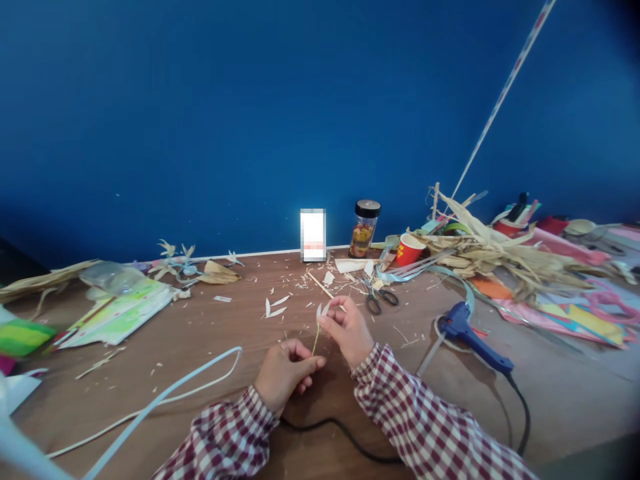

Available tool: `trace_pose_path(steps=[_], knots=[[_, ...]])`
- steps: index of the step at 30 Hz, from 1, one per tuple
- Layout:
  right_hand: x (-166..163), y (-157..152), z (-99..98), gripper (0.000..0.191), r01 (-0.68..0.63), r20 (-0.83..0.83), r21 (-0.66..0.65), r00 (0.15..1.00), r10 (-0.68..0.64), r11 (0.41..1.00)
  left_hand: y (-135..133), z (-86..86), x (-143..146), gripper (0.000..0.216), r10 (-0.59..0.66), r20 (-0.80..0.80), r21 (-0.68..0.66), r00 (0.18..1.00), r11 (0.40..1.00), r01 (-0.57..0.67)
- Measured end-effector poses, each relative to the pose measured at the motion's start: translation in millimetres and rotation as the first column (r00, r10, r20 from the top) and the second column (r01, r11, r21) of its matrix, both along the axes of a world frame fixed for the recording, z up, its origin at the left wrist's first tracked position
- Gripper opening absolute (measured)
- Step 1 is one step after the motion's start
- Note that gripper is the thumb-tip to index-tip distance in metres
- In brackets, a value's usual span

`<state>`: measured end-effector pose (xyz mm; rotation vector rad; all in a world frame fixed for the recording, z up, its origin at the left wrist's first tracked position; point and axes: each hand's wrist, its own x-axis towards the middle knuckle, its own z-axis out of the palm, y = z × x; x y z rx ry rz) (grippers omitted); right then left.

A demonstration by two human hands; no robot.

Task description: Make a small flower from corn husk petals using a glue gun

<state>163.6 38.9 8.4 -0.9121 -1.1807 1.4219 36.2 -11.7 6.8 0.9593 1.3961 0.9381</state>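
With the green stem pinched in the left hand, the white petals pinched in the right hand are best pressed lightly.

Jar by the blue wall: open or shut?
Shut: the black lid sits over the mouth of the clear jar. Cannot tell how tightly it is closed.

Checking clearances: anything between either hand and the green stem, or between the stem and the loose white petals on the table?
Nothing visible. Left hand pinches the green stem low, right hand near its top. No obstacle shows toward the loose white petals; the blue glue gun lies off right.
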Motion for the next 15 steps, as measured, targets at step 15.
trace_pose_path(steps=[15], knots=[[-4.3,-9.2,8.3,0.027,0.021,0.123,0.062,0.992,-0.029,0.998,9.3,8.1,-4.8,0.033,0.175,0.308,0.097,0.935,0.972,-0.213]])
